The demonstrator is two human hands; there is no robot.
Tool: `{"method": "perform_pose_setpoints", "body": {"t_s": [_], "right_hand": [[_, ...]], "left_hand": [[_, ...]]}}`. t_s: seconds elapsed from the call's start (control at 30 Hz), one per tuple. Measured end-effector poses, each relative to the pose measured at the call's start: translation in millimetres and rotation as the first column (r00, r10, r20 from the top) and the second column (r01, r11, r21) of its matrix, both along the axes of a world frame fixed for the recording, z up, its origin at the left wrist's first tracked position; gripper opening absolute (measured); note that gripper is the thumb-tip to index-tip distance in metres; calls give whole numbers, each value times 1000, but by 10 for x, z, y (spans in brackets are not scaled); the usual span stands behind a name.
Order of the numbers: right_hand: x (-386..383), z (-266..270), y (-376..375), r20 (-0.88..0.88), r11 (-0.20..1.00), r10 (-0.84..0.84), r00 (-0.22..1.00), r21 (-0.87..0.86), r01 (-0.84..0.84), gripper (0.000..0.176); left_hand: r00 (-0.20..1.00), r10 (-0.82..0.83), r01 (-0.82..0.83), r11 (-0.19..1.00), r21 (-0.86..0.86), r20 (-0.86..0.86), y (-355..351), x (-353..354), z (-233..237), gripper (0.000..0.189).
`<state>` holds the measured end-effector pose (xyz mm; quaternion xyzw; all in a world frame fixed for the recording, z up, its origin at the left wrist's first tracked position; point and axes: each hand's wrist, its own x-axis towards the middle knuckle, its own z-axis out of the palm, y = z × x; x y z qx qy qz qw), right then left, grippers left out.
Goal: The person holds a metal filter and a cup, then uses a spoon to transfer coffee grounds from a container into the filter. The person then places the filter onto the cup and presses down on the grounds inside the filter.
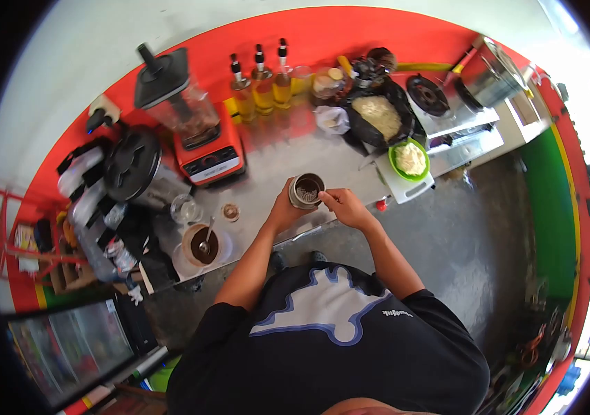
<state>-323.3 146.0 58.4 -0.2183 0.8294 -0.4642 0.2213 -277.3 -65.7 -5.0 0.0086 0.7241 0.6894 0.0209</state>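
A round metal cup [295,195] is held up over the front edge of the steel counter, its open top facing me. My left hand [284,209] is wrapped round its left side. At the cup's right rim is my right hand [344,207], its thumb and fingers pinched together; what they grip is too small to make out. Down inside the cup shows a pale ridged shape. To the left, a bowl of dark brown contents [204,253] holds a spoon [208,234], beside a small round lid-like item [230,211].
A red blender [212,164] stands at the back left of the counter [274,162], near three oil bottles [263,93]. On the right are a green bowl of white food [410,160] on a white board [405,190], a black-lined container [376,116] and a large pot [492,72].
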Motion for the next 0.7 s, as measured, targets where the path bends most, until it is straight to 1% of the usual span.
{"method": "perform_pose_setpoints", "body": {"t_s": [0.03,0.07,0.1,0.13,0.17,0.23,0.27,0.33,0.37,0.43,0.47,0.53,0.57,0.63,0.67,0.7], "right_hand": [[30,30,88,2,999,-33,999,4,33,49],[58,58,164,-49,992,-119,992,-33,118,48],[87,93,231,-96,978,-203,975,-72,196,48],[100,132,300,-74,970,-244,967,-38,241,47],[123,176,380,-71,964,-267,961,-35,265,47],[174,246,513,11,979,-205,979,-2,205,42],[193,248,548,14,974,-227,974,-2,227,42],[224,261,605,-42,920,-392,919,-46,390,42],[241,273,638,-40,912,-409,912,-48,407,42],[281,331,682,0,952,-304,953,24,304,43],[293,328,681,1,948,-316,949,21,316,43],[316,320,664,-68,885,-464,883,-82,459,44],[331,325,670,-67,882,-470,880,-85,464,44],[360,345,687,-12,935,-353,936,-47,352,44],[365,331,688,-11,933,-357,934,-51,356,44],[371,320,686,-33,908,-416,909,-77,413,43]], "left_hand": [[997,-66,66,998,-5,-39,74,-42,17,80],[995,-97,97,995,-2,-38,145,-80,33,80],[990,-138,134,987,86,37,217,-108,117,80],[977,-181,160,972,174,110,278,-141,165,80],[972,-205,183,967,178,114,327,-192,134,80],[957,-257,259,966,-3,-134,409,-292,109,81],[951,-279,281,960,-4,-131,441,-314,98,81],[949,-315,315,949,16,0,515,-341,233,81],[943,-332,332,943,14,1,549,-363,250,81],[942,-326,328,944,26,-74,593,-395,266,80],[938,-338,341,940,24,-73,600,-413,276,80],[915,-399,401,916,14,-57,605,-443,324,79],[913,-405,406,914,12,-56,606,-457,348,79],[890,-453,452,892,-24,-48,604,-481,398,79],[889,-456,455,890,-28,-46,599,-487,407,79],[889,-454,453,891,-32,-53,593,-486,407,79]]}}
